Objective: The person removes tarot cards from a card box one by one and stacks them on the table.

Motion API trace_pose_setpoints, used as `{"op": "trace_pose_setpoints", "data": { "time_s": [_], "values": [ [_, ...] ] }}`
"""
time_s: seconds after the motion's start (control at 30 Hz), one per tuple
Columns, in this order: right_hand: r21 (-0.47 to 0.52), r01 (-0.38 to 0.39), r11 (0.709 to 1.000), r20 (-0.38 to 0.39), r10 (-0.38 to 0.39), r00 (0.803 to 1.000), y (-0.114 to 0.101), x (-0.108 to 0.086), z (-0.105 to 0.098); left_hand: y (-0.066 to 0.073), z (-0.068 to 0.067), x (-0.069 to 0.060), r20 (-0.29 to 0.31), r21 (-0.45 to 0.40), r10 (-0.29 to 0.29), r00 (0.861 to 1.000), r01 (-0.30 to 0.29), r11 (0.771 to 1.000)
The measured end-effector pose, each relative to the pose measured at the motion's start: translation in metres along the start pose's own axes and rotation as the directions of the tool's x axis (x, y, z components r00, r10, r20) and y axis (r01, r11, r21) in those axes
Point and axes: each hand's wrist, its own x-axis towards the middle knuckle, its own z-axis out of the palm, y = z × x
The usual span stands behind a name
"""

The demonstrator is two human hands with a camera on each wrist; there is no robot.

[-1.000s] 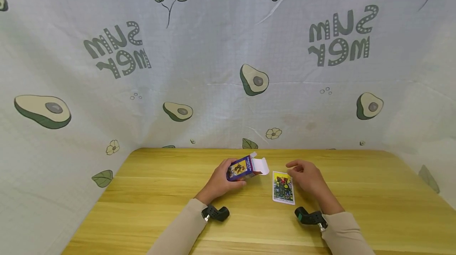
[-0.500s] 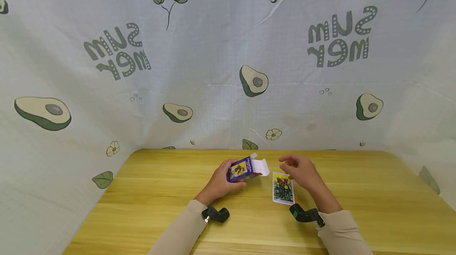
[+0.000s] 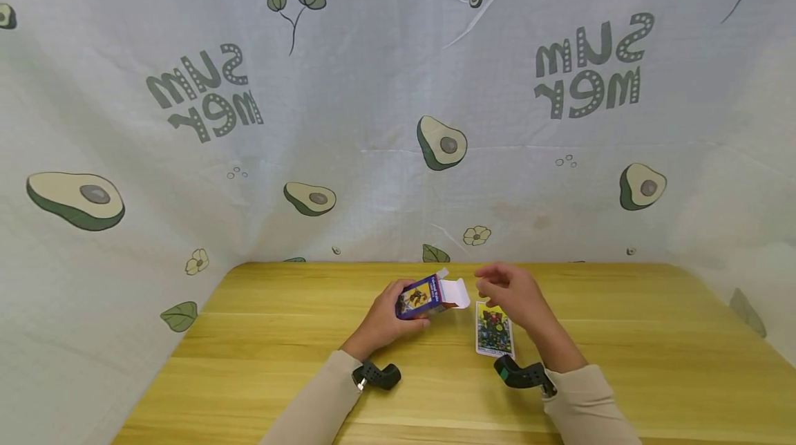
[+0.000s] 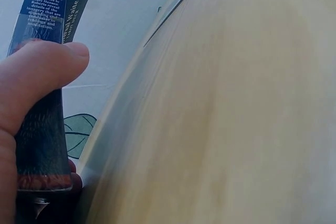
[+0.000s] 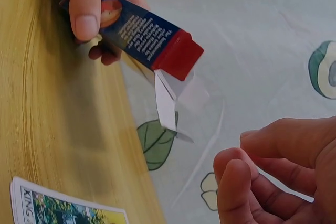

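Note:
My left hand (image 3: 381, 319) grips a purple-blue tarot card box (image 3: 415, 298) above the table, its thumb lying across the printed side in the left wrist view. The box's right end stands open, with a white flap (image 3: 456, 293) folded outward and a red side flap (image 5: 181, 56) showing. My right hand (image 3: 513, 294) hovers just right of the white flap, its fingers loosely bent, apart from the box and holding nothing. Below that hand a small stack of tarot cards (image 3: 494, 334) lies face up on the table, its upper edge partly covered by the fingers in the head view.
The wooden table (image 3: 280, 362) ends at a white cloth backdrop (image 3: 373, 86) printed with avocados and leaves. Each wrist wears a black camera mount; the right one (image 3: 519, 372) overlaps the near edge of the cards in the head view.
My right hand has moved left, from the right side of the cards to above their far edge and closer to the box flap. The left hand and box stay nearly still.

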Motion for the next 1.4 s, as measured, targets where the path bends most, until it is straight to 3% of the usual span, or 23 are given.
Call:
{"op": "trace_pose_setpoints", "data": {
  "time_s": [0.53,0.87,1.4],
  "values": [
    [-0.021,-0.007,1.000,-0.003,0.007,1.000,-0.007,-0.001,0.023,0.003,0.000,0.000,0.001,0.027,0.044,0.999,-0.044,0.999],
    [-0.121,0.000,0.993,-0.009,-0.001,1.000,-0.006,-0.002,0.036,0.000,-0.001,0.000,0.001,0.037,0.036,0.999,-0.036,0.999],
    [-0.141,-0.023,0.990,-0.002,0.023,1.000,-0.002,-0.003,0.047,0.002,-0.001,0.000,0.001,0.032,0.044,0.999,-0.044,0.999]
  ]
}}
